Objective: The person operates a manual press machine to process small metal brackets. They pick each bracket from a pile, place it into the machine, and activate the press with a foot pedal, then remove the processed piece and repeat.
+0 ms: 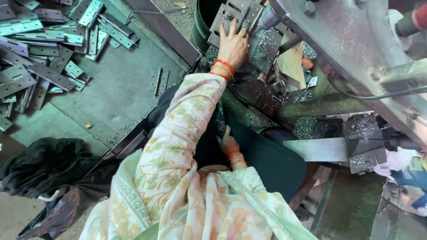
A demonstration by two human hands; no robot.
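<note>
One hinge plate [231, 18] lies flat on the machine bed, right under the drill head; your left hand [233, 44] presses it down with fingers spread, palm flat, gripping nothing; your right hand [227, 143] rests low by your lap, fingers hidden, so you cannot tell its grip; metal shavings [267, 42] lie just beside; many hinges [40, 58] are heaped on the tray well apart.

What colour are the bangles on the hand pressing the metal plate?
Red and orange bangles, clearest in the head view, on the left hand.
</note>
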